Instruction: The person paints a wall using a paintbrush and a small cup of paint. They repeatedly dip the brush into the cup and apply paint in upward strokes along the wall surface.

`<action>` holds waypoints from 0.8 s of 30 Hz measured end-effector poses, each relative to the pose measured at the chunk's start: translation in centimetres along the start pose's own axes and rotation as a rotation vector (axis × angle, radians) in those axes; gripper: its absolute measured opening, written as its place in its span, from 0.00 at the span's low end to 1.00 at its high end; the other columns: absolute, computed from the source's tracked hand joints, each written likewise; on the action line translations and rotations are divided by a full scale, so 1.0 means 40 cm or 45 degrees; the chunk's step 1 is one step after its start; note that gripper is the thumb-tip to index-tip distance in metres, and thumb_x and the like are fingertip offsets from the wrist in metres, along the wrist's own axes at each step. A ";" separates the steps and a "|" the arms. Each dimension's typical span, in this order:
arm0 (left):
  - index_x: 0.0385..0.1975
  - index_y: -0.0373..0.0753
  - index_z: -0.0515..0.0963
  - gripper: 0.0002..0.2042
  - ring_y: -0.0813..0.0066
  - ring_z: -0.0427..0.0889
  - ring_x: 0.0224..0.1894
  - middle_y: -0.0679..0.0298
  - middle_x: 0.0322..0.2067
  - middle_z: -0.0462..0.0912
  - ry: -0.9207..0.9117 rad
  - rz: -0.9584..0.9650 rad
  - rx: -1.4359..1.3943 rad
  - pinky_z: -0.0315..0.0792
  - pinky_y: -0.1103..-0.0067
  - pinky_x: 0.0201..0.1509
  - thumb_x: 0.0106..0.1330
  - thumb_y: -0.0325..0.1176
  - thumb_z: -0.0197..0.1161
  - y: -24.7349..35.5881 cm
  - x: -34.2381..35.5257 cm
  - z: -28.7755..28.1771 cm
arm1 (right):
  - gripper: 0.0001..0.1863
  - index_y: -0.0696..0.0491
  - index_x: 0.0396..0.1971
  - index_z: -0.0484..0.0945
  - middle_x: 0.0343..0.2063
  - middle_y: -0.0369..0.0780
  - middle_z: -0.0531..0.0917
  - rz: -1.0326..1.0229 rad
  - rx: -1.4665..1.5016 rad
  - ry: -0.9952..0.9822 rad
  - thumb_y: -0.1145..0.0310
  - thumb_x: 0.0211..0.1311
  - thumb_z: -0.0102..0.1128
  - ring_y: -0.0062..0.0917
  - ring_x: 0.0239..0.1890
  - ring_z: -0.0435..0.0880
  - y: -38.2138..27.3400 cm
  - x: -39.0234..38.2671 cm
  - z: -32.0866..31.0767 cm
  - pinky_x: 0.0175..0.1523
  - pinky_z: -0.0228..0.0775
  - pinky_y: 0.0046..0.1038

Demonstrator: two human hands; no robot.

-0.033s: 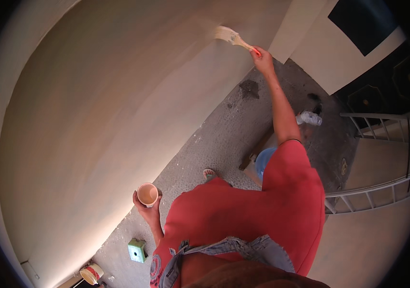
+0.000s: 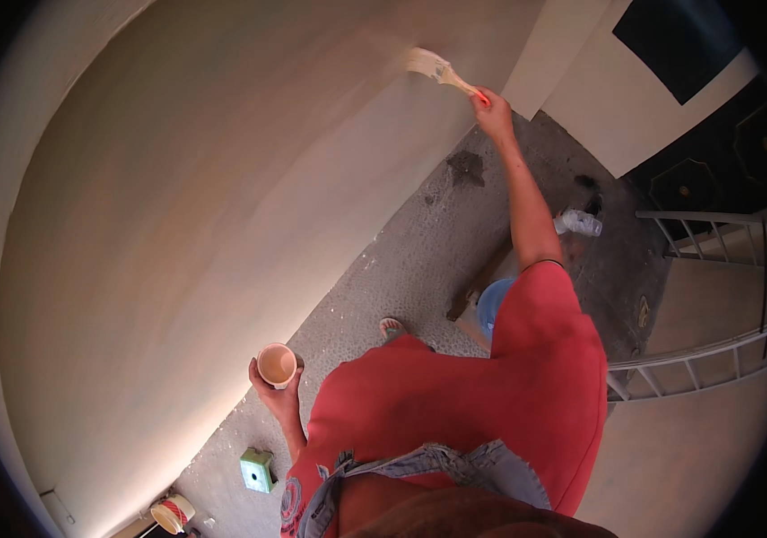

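My right hand is stretched far forward, closed round the handle of a wide paintbrush. The brush has a red handle end and pale, paint-coated bristles, and its tip is at the beige wall. Lower and to the left, my left hand grips a small round tub from the side. The tub is upright with its mouth facing up, and pinkish-beige paint shows inside it. It is held close to the foot of the wall.
A green stool and a white bucket with a red-patterned band stand at lower left. To the right are a blue round container, clear plastic and a grey metal ladder. A dark wet patch marks the grey floor.
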State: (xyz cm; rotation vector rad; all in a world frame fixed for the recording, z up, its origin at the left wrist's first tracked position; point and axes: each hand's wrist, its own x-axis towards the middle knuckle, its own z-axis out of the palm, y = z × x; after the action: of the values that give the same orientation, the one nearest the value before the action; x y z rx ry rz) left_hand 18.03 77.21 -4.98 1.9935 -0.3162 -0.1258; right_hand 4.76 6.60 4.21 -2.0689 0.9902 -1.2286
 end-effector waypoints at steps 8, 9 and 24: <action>0.70 0.36 0.60 0.51 0.56 0.72 0.66 0.50 0.64 0.71 -0.033 -0.057 -0.006 0.69 0.66 0.69 0.43 0.31 0.86 0.049 0.009 0.048 | 0.16 0.56 0.50 0.83 0.33 0.51 0.86 0.073 -0.253 0.327 0.62 0.70 0.61 0.39 0.34 0.88 0.089 0.109 -0.014 0.41 0.77 0.35; 0.70 0.36 0.60 0.51 0.56 0.72 0.66 0.50 0.64 0.71 -0.025 -0.028 -0.006 0.68 0.66 0.70 0.43 0.31 0.86 0.039 0.006 0.047 | 0.15 0.56 0.50 0.83 0.32 0.52 0.86 0.042 -0.235 0.354 0.63 0.70 0.61 0.41 0.34 0.88 0.079 0.117 0.004 0.41 0.77 0.36; 0.70 0.36 0.59 0.51 0.57 0.73 0.65 0.51 0.63 0.73 -0.118 -0.001 -0.080 0.69 0.66 0.70 0.44 0.29 0.85 0.006 0.030 -0.018 | 0.17 0.57 0.56 0.77 0.38 0.54 0.83 -0.039 0.042 0.222 0.68 0.71 0.59 0.51 0.41 0.84 -0.381 -0.338 0.283 0.43 0.76 0.46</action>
State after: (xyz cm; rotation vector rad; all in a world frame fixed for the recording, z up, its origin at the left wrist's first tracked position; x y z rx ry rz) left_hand 19.30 77.40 -4.39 1.9294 -0.3666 -0.2260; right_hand 15.46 27.31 3.71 -1.9845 1.0108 -1.4517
